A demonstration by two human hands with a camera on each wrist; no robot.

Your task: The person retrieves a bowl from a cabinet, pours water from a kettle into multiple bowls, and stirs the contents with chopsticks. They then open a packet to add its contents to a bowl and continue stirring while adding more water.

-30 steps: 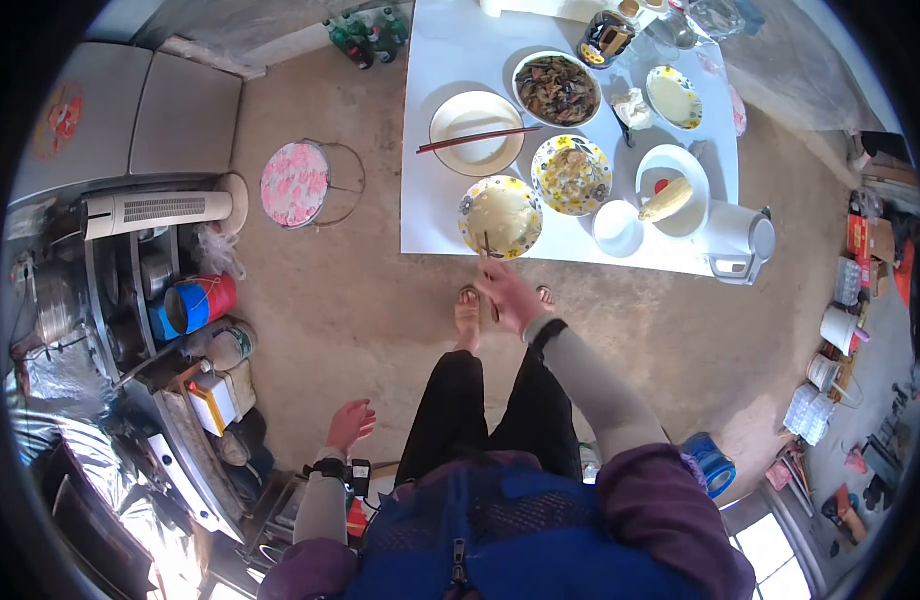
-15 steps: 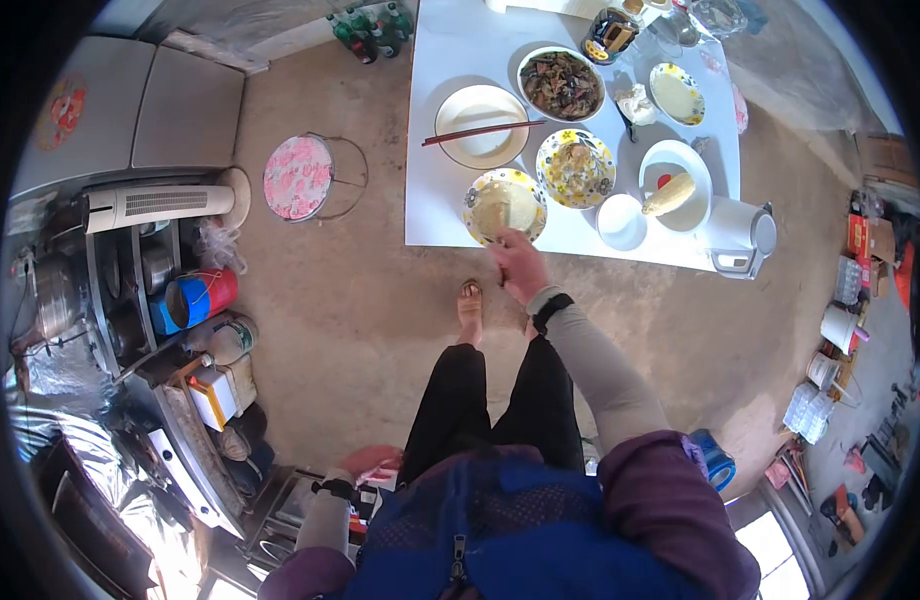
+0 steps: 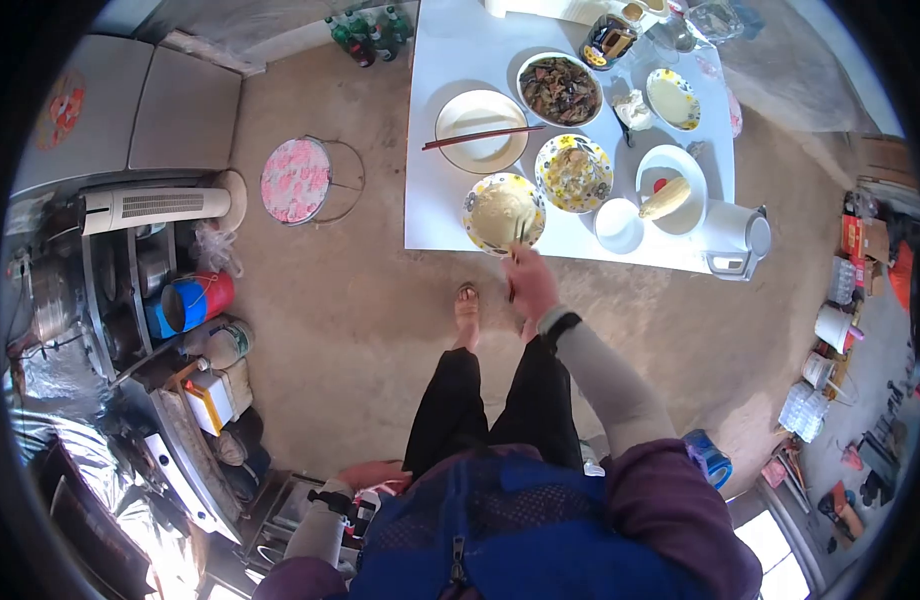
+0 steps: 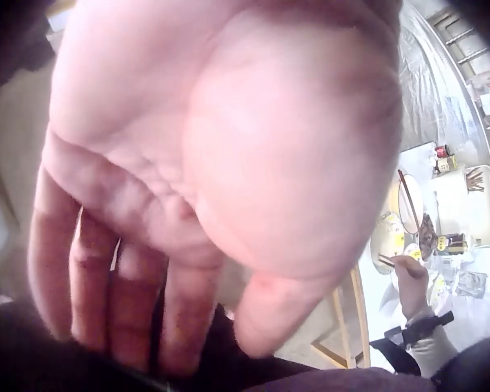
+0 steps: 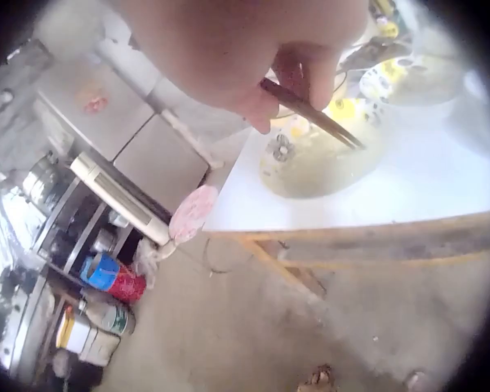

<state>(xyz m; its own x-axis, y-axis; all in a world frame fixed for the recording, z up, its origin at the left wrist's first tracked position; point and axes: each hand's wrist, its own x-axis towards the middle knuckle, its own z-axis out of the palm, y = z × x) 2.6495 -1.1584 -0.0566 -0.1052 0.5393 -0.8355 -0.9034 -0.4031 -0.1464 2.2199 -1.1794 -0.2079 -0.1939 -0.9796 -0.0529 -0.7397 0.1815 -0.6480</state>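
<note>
My right hand [image 3: 533,284] grips a pair of dark chopsticks [image 5: 314,114] at the table's near edge. Their tips reach into a flower-rimmed bowl [image 3: 504,213] holding pale, creamy food, seen also in the right wrist view as a shallow bowl [image 5: 310,173]. Low by my waist, my left hand [image 3: 376,475] holds nothing; its palm and loosely bent fingers fill much of the left wrist view. Behind the bowl, another pair of chopsticks [image 3: 483,138] lies across a cream bowl [image 3: 480,160]. A flowered plate [image 3: 575,174] of food stands to the right.
Farther back on the table [image 3: 430,215] is a bowl of dark cooked food [image 3: 560,90]. To the right are a white cup [image 3: 619,226], a corn cob [image 3: 665,199] in a white bowl and an electric kettle [image 3: 737,239]. A pink-topped stool [image 3: 296,181] stands left.
My right hand has shifted slightly right along the bowl's near rim, and the chopsticks have moved with it. My left hand has come down and inward to my waist.
</note>
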